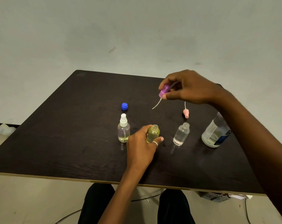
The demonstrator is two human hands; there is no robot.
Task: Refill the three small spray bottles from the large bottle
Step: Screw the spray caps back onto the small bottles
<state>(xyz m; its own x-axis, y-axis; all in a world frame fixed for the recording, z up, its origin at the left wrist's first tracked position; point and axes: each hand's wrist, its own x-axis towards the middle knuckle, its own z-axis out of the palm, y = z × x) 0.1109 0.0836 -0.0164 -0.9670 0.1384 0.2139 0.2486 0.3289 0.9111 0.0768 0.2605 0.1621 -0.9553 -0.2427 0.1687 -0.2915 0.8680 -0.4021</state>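
The left hand [141, 143] grips the open middle bottle [153, 134], full of yellowish liquid, upright on the dark table [72, 126]. The right hand [187, 87] pinches the purple spray head [163, 91] in the air above it. The large bottle [215, 131] stands at the right, under the right forearm.

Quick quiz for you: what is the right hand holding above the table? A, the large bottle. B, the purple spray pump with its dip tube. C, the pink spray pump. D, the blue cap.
B: the right hand pinches the purple spray pump in the air, tube hanging down, while the blue cap and pink spray pump lie on the table.
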